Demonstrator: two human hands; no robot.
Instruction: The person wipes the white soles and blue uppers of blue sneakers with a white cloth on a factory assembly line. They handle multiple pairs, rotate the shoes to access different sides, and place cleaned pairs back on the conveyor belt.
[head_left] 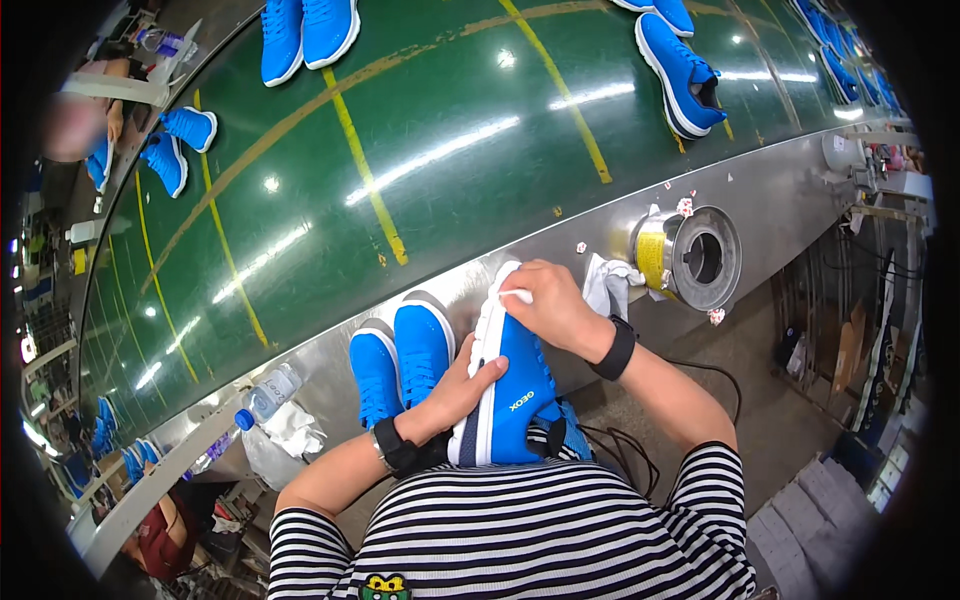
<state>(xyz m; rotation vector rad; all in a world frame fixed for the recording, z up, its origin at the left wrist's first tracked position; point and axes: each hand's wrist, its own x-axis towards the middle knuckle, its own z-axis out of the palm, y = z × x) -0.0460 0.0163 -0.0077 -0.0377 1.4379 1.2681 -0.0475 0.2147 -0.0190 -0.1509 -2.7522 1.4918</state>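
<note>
A blue sneaker [520, 390] with a thick white sole is tilted on its side against my body, toe pointing away from me. My left hand [458, 393] is closed around it, thumb on the blue upper beside the sole. At the toe end, my right hand [555, 302] pinches a small white piece [519, 295], perhaps folded cloth, against the sole edge. Two more blue sneakers, one on the left [374, 372] and one beside it [422, 345], stand on the metal ledge next to my left hand.
A green conveyor belt [430, 150] with yellow lines carries several blue sneakers. On its metal edge [780, 190] sit a round metal can [715, 258] and a white cloth [607, 285]. A clear bottle [272, 392] with a blue cap lies left. Other people are at the far left.
</note>
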